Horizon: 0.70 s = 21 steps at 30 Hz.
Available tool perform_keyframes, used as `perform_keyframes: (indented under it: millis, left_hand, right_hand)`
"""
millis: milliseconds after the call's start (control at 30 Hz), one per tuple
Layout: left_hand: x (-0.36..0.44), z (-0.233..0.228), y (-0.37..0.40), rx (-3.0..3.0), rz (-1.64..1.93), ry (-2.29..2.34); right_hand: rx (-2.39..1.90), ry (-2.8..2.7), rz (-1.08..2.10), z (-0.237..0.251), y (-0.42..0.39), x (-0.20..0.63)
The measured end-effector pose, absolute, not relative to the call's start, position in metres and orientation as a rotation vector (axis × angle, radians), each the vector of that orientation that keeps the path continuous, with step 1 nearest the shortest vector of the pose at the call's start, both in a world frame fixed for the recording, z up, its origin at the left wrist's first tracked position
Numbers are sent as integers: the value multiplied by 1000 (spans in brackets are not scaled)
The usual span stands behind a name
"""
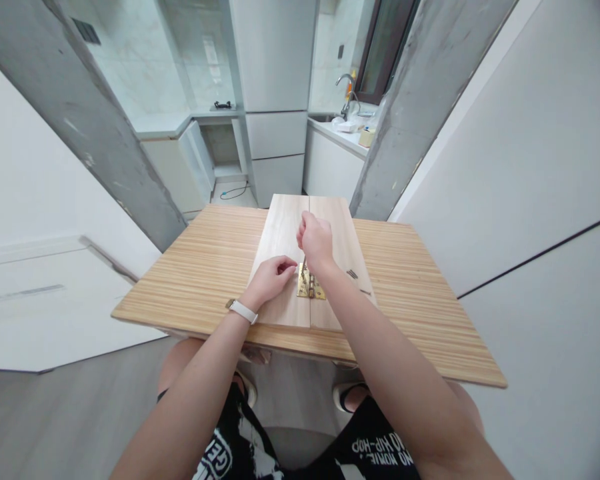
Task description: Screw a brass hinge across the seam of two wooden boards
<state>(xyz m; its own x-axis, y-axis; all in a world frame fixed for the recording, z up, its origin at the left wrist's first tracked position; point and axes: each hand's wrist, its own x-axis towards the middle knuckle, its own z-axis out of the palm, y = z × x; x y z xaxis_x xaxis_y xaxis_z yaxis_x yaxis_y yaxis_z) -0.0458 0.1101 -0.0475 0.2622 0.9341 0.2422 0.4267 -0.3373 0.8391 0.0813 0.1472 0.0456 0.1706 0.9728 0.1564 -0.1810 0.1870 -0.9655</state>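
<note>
Brass hinge point(311, 287) on boards point(285, 253), just below right hand point(316, 241).

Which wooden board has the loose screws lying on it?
The right-hand board: dark screws lie on it beside the right hand. The left-hand board has none.

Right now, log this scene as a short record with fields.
Surface: striped wooden table
Workpiece: two pale boards side by side
Fitting: brass hinge across their seam
Left hand: on the left board, fingertips at the hinge
Right hand: closed on a thin tool, tip down at the hinge
Loose parts: dark screws on the right board
</note>
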Motion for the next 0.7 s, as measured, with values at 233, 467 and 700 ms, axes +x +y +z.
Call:
perform_keyframes:
  millis: [233,467,700]
  left_hand:
    - [-47,-49,113,1851,1001,1200]
    - [-39,-21,114,1781,1053,1067]
    - [-22,-1,119,1689,1236,811]
  right_hand:
    - [-873,-1192,1376,54,146,92]
    - [-851,-1430,1231,57,142,102]
    - [-1006,-1516,799,45,143,92]
